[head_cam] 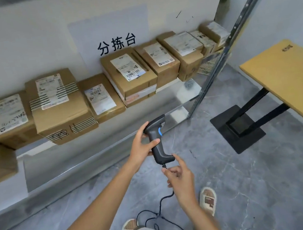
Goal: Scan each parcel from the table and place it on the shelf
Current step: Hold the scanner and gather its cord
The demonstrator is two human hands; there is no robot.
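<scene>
A dark handheld barcode scanner (pixel 157 138) with a blue trigger hangs in front of me. My left hand (pixel 142 142) grips its handle and head from the left. My right hand (pixel 178 176) pinches the black cable (pixel 158 214) just under the scanner's base, index finger raised beside the handle. Several brown cardboard parcels with white labels, such as the big one (pixel 59 106) and another (pixel 129 77), lie in a row on the metal shelf (pixel 93 146) along the wall.
A yellow-topped table (pixel 292 78) on a black pedestal (pixel 237 127) stands at the right. A slanted metal shelf post (pixel 221 55) rises between shelf and table. Grey floor lies below, with my sandalled feet (pixel 207 199) and the looped cable.
</scene>
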